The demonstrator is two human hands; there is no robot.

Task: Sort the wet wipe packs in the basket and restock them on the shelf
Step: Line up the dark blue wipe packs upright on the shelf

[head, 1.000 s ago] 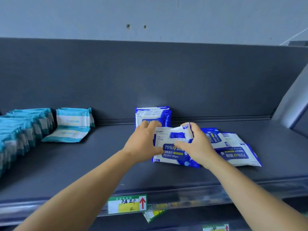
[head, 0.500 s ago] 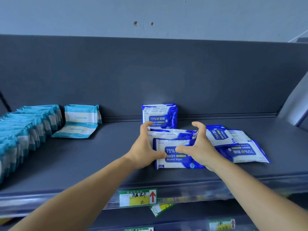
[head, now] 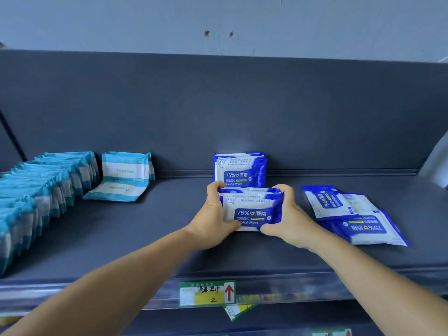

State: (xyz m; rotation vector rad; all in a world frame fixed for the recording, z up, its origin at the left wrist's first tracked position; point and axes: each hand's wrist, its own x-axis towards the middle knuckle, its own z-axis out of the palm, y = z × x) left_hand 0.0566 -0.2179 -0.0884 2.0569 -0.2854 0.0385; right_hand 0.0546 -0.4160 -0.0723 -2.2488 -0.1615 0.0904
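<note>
My left hand and right hand grip a small upright stack of blue packs mid-shelf, bare shelf left of it. Another stack stands behind; three loose packs lie right.

A green and yellow price label with a red arrow and a handwritten 2 sits below a pale wall with 2 small holes.
</note>
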